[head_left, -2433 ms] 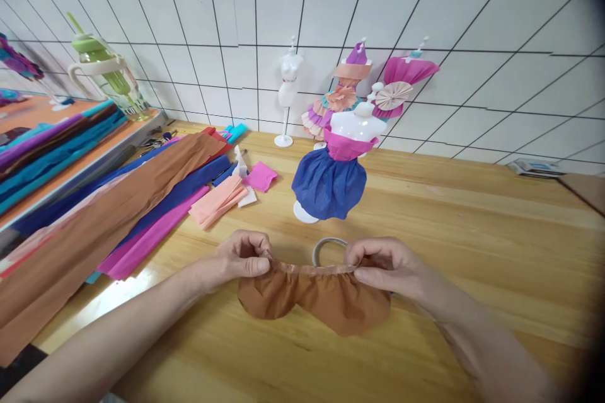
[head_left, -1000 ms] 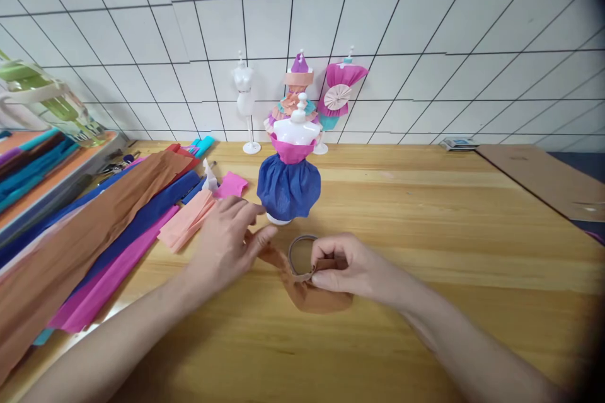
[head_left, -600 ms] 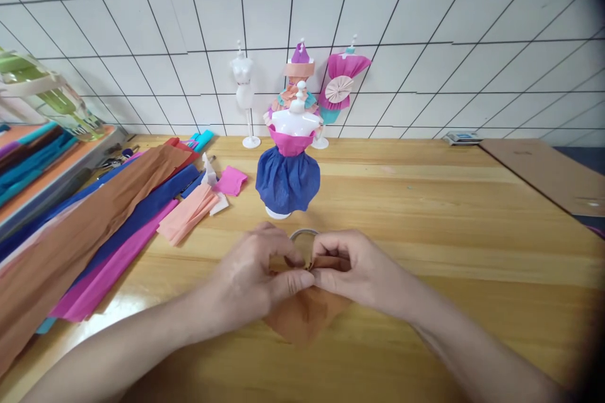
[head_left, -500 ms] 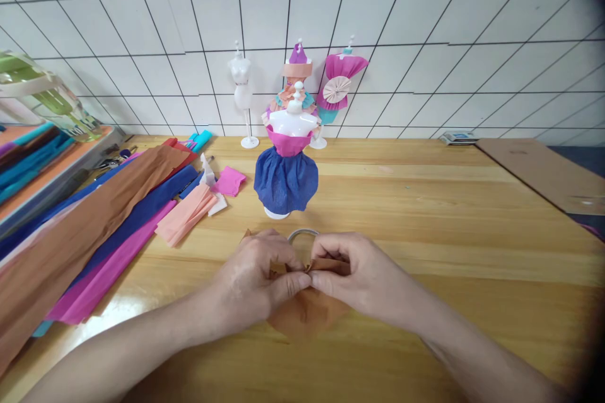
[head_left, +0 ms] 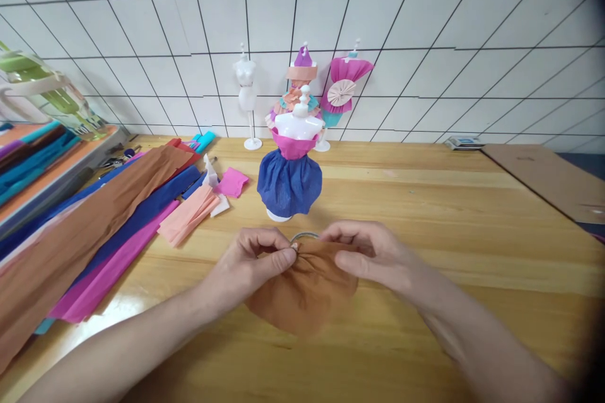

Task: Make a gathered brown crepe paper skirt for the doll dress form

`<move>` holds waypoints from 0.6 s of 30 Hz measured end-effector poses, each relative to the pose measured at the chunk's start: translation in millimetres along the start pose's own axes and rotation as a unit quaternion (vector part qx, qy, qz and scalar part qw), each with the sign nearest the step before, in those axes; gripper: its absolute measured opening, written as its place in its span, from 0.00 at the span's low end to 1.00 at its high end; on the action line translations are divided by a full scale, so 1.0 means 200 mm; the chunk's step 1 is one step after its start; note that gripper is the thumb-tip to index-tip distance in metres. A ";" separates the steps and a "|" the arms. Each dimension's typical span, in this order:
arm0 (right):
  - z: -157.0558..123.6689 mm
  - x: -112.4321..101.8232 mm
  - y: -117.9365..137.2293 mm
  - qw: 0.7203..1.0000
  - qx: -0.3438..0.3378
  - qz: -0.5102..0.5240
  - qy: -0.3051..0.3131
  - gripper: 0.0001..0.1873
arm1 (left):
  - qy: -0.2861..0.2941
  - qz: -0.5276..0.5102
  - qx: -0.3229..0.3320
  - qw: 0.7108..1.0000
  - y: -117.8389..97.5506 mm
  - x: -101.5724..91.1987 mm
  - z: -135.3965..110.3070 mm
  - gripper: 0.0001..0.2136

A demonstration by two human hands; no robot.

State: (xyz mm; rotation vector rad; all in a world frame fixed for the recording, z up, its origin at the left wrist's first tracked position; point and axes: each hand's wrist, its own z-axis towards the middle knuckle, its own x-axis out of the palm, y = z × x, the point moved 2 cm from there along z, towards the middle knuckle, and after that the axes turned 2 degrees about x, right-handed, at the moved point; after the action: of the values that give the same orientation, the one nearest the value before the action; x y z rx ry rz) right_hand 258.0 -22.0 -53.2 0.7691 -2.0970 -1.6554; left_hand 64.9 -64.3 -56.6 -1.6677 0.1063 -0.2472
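Brown paper (head_left: 307, 296) being thumb-pinched by left hand (head_left: 255, 261), loosely held by curved right hand (head_left: 378, 255), in front of blue-skirted mannequin (head_left: 290, 181).

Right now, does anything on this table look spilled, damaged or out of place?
No spill or damage stands out. A crumpled white scrap and a pink scrap lie loose beside the peach strips, a little untidy.

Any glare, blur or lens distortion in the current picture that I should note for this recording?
Head view: white glare on the wooden table, beyond the left forearm; head view: lower edge of the gathered brown piece is smeared, probably by motion; head view: the wall shows lines fanning outward, suggesting wide-angle distortion; head view: darkness blots out the far right edge.
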 end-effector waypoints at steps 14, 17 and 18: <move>0.02 -0.03 -0.04 0.983 0.021 0.175 0.045 0.24 | -0.091 -0.181 -0.020 0.979 0.08 -0.01 0.00 0.09; 0.01 0.00 -0.05 0.991 0.025 0.130 -0.004 0.19 | -0.117 -0.211 -0.037 0.970 0.06 -0.01 0.00 0.10; 0.01 0.00 -0.05 0.990 0.030 0.133 -0.018 0.17 | -0.125 -0.213 -0.038 0.968 0.06 -0.01 0.00 0.10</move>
State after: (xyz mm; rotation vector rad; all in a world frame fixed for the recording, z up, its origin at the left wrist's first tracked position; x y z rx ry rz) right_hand 259.1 -22.9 -63.6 0.4540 -2.1730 -1.4800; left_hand 64.6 -65.8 -68.3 -1.7717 -0.4434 -0.3557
